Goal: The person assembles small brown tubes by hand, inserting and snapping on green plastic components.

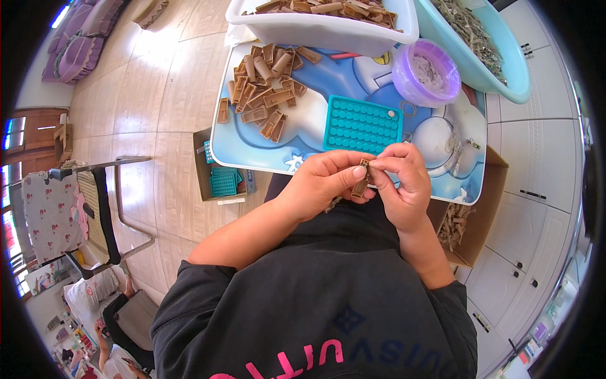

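My left hand (325, 180) and my right hand (404, 183) meet over my lap, both pinching one small brown plastic piece (362, 180) between thumbs and fingertips. Just beyond them a teal tray with rows of round holes (363, 124) lies on a small table with a blue and white cartoon top (315, 126). A heap of similar brown pieces (265, 88) lies on the table's left part.
A white tub (315, 28) of brown pieces and a light blue basin (499, 69) of grey bits stand at the far edge, beside a purple bowl (426, 72). Cardboard boxes sit at floor level: one left with teal trays (221, 177), one right (473, 215). A folding chair (95, 208) stands left.
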`<state>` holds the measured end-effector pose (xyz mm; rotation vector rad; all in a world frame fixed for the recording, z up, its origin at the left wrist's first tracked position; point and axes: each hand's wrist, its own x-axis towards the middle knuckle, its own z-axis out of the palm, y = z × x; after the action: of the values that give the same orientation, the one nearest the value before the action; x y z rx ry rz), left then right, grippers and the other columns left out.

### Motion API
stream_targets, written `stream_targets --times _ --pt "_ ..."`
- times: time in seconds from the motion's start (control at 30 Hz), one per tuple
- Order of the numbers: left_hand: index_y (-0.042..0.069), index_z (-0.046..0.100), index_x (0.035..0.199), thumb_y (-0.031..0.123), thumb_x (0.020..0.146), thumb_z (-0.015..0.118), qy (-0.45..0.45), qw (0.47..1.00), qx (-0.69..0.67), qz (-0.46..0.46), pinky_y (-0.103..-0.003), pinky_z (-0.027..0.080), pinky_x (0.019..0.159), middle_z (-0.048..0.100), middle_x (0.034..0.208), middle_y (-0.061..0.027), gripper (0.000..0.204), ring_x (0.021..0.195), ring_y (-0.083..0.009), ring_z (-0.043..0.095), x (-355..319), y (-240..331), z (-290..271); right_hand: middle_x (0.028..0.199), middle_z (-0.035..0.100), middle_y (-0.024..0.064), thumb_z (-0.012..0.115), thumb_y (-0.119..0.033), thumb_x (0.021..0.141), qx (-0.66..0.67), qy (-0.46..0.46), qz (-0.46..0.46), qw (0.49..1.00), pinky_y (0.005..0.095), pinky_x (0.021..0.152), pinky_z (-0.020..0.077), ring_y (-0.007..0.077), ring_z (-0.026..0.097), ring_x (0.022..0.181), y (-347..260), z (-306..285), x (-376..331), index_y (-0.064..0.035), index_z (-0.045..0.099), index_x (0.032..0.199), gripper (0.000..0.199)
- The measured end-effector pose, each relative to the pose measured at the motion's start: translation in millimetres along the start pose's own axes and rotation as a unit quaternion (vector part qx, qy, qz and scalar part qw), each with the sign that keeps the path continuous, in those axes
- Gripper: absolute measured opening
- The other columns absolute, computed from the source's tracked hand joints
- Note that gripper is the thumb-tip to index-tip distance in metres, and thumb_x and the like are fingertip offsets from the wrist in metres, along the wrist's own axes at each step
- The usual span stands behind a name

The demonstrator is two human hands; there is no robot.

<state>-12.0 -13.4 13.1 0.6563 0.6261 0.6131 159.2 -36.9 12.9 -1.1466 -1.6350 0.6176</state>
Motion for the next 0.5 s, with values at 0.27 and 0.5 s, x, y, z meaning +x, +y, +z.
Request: stream_targets --times 0.27,0.5 --pt "-0.003 0.048 0.123 0.018 0.094 0.048 0.007 1.000 -0.008 0.001 -0.030 0.054 0.076 0.061 0.104 -0.0101 0.035 0.087 -0.0157 0.063 -0.7 -2.7 -0.3 0.084 0.056 0.0111 0.066 0.002 0.073 -0.076 0.010 -0.058 0.995 0.0302 0.061 0.0465 0.0236 0.057 0.071 -5.9 1.1 1.2 -0.0020 0.057 0.081 0.013" --pt "-0.002 0.049 0.122 0.018 0.095 0.047 0.011 0.999 -0.026 0.020 -0.031 0.054 0.078 0.061 0.104 -0.0102 0.034 0.089 -0.0164 0.062 0.1 -4.9 0.5 0.080 0.055 0.0114 0.065 0.003 0.071 -0.089 0.010 -0.057 0.994 0.0306 0.058 0.0459 0.0251 0.057 0.068 -7.1 1.4 4.5 -0.0019 0.056 0.079 0.013"
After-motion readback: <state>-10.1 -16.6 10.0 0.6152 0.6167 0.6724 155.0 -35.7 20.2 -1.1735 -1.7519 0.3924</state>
